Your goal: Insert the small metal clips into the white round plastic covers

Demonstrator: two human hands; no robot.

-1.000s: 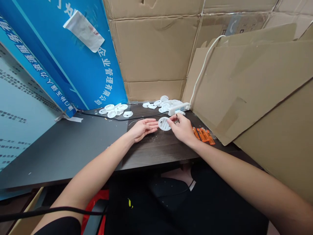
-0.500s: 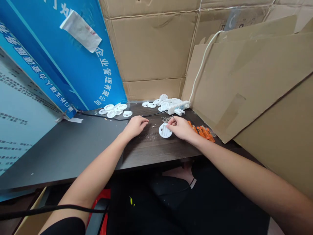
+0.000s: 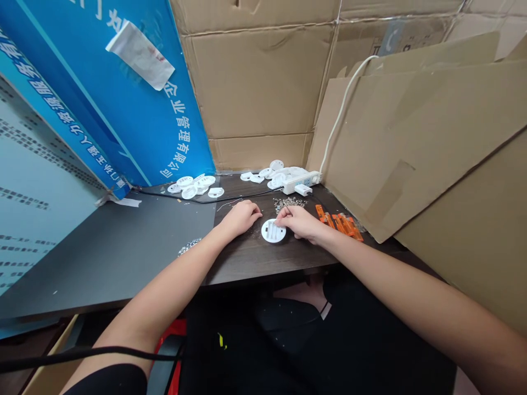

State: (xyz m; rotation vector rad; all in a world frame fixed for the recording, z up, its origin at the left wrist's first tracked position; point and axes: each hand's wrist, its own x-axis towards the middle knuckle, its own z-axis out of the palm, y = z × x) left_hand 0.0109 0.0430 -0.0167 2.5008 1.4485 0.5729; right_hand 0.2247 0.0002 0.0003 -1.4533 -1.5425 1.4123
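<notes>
A round white plastic disc (image 3: 273,231) with slots lies on the dark wooden table (image 3: 255,258) between my hands. My right hand (image 3: 300,223) rests at the disc's right edge, fingertips pinched over it; whether they hold some small part I cannot tell. My left hand (image 3: 242,216) lies curled on the table just left of the disc, its fingers closed. A small heap of tiny metal parts (image 3: 289,203) sits just beyond the disc.
More white discs lie at the back left (image 3: 193,186) and back centre (image 3: 274,173), beside a white power strip (image 3: 302,180) with a plug. A black cable (image 3: 214,198) crosses the table. Orange pieces (image 3: 340,224) lie to the right. Cardboard sheets (image 3: 411,142) and a blue board (image 3: 123,99) wall the table.
My right hand drew the white disc toward me and slightly left, uncovering the heap of metal parts. My left hand went from flat and open to curled, then shifted right toward the disc.
</notes>
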